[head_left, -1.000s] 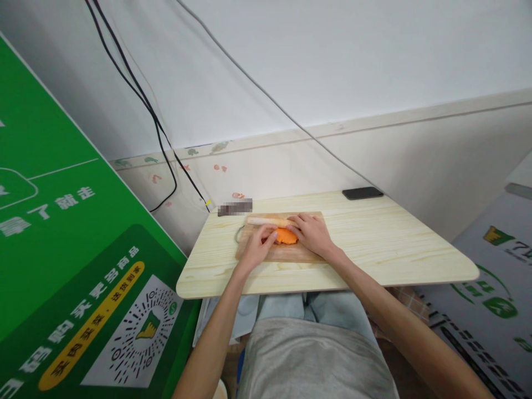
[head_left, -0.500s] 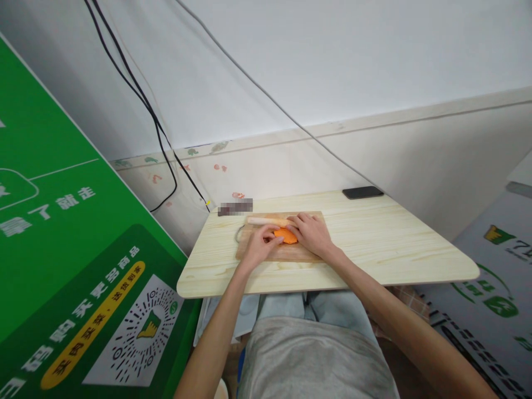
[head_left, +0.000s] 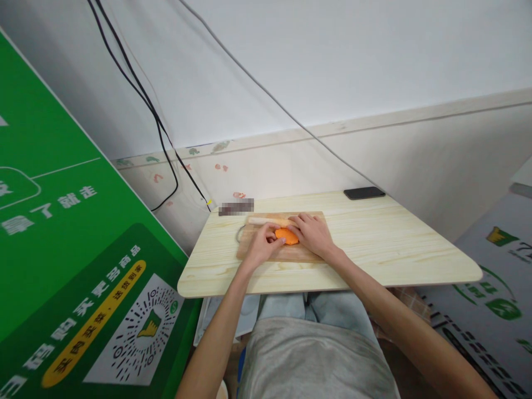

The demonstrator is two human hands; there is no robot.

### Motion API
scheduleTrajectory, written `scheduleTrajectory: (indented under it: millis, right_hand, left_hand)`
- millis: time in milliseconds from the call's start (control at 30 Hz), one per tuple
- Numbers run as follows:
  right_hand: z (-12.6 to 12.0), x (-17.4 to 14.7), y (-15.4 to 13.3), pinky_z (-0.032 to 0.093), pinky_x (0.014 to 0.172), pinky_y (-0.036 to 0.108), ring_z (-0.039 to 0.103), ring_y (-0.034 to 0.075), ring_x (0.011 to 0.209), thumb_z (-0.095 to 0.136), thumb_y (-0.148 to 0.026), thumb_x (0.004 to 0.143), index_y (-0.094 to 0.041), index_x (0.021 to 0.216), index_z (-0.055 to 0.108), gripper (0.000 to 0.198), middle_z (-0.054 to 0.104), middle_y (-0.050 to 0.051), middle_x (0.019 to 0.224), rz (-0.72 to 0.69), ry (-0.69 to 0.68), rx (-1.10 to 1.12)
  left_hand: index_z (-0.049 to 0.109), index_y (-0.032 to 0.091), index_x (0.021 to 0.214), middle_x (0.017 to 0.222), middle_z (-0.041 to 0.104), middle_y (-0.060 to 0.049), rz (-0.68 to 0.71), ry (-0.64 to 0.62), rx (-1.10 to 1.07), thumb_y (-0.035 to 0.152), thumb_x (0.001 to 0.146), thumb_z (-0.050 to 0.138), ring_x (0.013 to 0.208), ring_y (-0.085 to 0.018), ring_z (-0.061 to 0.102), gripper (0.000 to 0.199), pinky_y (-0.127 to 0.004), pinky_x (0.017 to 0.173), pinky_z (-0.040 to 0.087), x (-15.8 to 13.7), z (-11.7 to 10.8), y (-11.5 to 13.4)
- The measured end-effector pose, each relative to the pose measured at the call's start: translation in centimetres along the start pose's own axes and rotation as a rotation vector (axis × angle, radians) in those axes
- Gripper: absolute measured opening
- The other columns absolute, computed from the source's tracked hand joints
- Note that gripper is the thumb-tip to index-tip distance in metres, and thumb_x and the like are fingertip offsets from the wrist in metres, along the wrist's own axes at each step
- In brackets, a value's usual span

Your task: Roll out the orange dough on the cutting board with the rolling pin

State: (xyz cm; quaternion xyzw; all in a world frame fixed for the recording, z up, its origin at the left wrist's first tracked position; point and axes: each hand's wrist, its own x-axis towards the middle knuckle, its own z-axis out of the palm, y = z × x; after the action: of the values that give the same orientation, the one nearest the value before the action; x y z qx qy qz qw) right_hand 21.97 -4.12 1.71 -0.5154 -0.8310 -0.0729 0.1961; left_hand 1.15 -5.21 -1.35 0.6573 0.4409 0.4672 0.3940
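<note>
A flat orange piece of dough [head_left: 287, 236] with an uneven rim lies on a wooden cutting board [head_left: 266, 254]. My left hand [head_left: 262, 244] is closed at its left edge, thumb in front and forefinger behind. From the right, my right hand [head_left: 312, 235] bends its fingers down onto the dough's far right edge; the fingertips are partly hidden. Just behind the dough rests a pale wooden rolling pin [head_left: 266, 221], its right end covered by my right hand. A metal loop handle [head_left: 238, 234] sticks out from the board's left side.
The board stands on a light wood-grain table [head_left: 374, 238] with rounded front corners. A black phone [head_left: 364, 193] lies at the back right, and a pixelated item [head_left: 236, 207] at the back left. Cables run down the wall behind. A green panel [head_left: 54, 221] borders the left side.
The left fingers have shifted slightly on the dough's edge, and more of its surface shows, looking flatter. The right hand and rolling pin are nearly unchanged.
</note>
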Motion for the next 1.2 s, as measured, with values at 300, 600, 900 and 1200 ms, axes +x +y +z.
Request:
scheduleTrajectory:
  millis: [300,600,900,1200]
  right_hand:
    - [0.5,0.0,0.3,0.043,0.097,0.038,0.066,0.026,0.117,0.044,-0.039,0.113,-0.020,0.135,0.066,0.037,0.073,0.013,0.125,-0.002,0.015,0.021]
    - [0.3,0.1,0.2,0.043,0.098,0.038,0.065,0.026,0.116,0.044,-0.038,0.112,-0.020,0.136,0.066,0.036,0.073,0.012,0.125,0.011,-0.001,0.033]
    - [0.2,0.1,0.1,0.043,0.098,0.038,0.065,0.027,0.118,0.044,-0.039,0.113,-0.019,0.135,0.066,0.038,0.073,0.012,0.123,0.005,-0.001,0.039]
    - [0.6,0.0,0.4,0.043,0.097,0.036,0.067,0.024,0.115,0.045,-0.041,0.112,-0.021,0.132,0.067,0.036,0.073,0.011,0.125,0.023,0.048,0.107]
  left_hand:
    - [0.064,0.020,0.116,0.088,0.074,-0.003,-0.019,-0.012,-0.027,0.044,0.086,0.078,0.078,-0.018,0.073,0.042,-0.028,0.071,0.054,-0.2,-0.2,0.7]
    - [0.048,0.022,0.102,0.068,0.061,0.009,-0.123,0.079,-0.038,0.027,0.073,0.086,0.058,-0.011,0.062,0.048,-0.021,0.055,0.041,0.0,1.1,0.3]
    - [0.041,0.025,0.101,0.065,0.055,0.013,-0.138,0.116,-0.002,0.015,0.072,0.076,0.054,-0.009,0.056,0.047,-0.020,0.055,0.035,0.1,1.1,0.4]
    - [0.041,0.026,0.104,0.068,0.058,0.011,-0.115,0.034,0.002,0.022,0.077,0.078,0.060,-0.011,0.058,0.046,-0.022,0.060,0.039,0.5,-0.2,0.3]
